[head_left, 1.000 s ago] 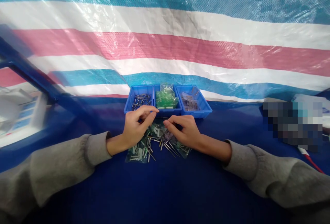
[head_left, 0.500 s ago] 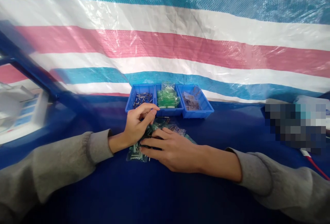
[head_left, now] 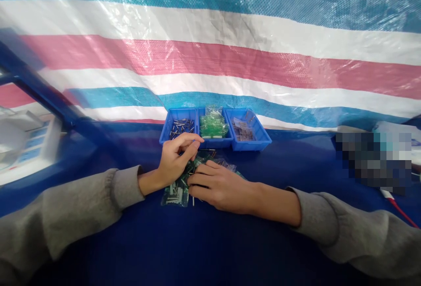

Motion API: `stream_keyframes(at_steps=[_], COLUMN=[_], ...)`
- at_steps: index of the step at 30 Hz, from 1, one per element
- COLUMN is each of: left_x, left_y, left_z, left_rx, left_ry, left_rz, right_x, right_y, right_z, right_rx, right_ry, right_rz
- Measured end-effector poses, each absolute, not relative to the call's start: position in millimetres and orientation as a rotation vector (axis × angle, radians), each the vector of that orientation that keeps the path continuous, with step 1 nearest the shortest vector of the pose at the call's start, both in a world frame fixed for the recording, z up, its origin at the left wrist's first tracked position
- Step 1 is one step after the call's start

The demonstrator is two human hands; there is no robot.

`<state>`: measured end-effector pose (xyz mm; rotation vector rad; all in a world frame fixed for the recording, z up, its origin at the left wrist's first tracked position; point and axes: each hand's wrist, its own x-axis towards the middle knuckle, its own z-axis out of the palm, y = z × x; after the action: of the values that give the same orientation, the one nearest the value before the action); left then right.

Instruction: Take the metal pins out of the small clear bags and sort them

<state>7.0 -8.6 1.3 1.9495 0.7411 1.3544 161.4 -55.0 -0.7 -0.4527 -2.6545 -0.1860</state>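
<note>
My left hand (head_left: 177, 158) is closed with its fingers bent against the thumb, above the left part of a pile of small clear plastic bags (head_left: 176, 192). Whatever its fingertips may hold is too small to make out. Across the pile's right side lies my right hand (head_left: 219, 186), palm down, its fingers curled in among the bags. What those fingers grip is hidden. The bags contain metal screws and pale pieces. A thin metal screw (head_left: 193, 201) pokes out below the right fingertips. Another screw (head_left: 210, 150) lies at the pile's far edge.
Behind the pile stand three blue bins: a left bin (head_left: 162, 134) with loose screws, a middle bin (head_left: 217, 144) with green-looking bags, and a right bin (head_left: 261, 139) with clear packets. They rest on a blue table (head_left: 210, 251) before a striped plastic sheet (head_left: 210, 53).
My right hand has drawn slightly to the right and its fingers have curled in more. My left hand stays almost in the same place.
</note>
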Motion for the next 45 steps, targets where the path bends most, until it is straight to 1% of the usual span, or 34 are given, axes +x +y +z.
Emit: stream_keyframes(at_steps=[4,12,18,26,35,45], left_x=[5.8,3.6,4.1,5.1,5.8,6.0], left_y=[-7.4,-4.4,-3.5,-2.1,-3.2,-4.2], left_z=[-0.2,-3.4,-0.7,3.3,2.0,0.3], left_rx=[1.929,2.053,2.264,2.448,2.414,2.294], left_ry=[0.779,0.751,0.763,0.779,0.728,0.812], left_rz=[1.354,1.426,1.338,1.161,1.339,1.401], right_x=[167.0,182.7,182.9,183.6,183.9,185.0], right_y=[-50.0,-34.3,-32.8,-31.6,-33.0,-33.6], right_z=[1.6,-4.4,-11.3,-16.4,-10.6,-12.5], right_rx=[-0.492,-0.781,-0.836,-0.856,-0.913,-0.888], right_ry=[-2.49,-1.954,-1.696,-1.58,-1.634,-1.629], right_rz=[-0.198,0.282,0.479,0.419,0.399,0.405])
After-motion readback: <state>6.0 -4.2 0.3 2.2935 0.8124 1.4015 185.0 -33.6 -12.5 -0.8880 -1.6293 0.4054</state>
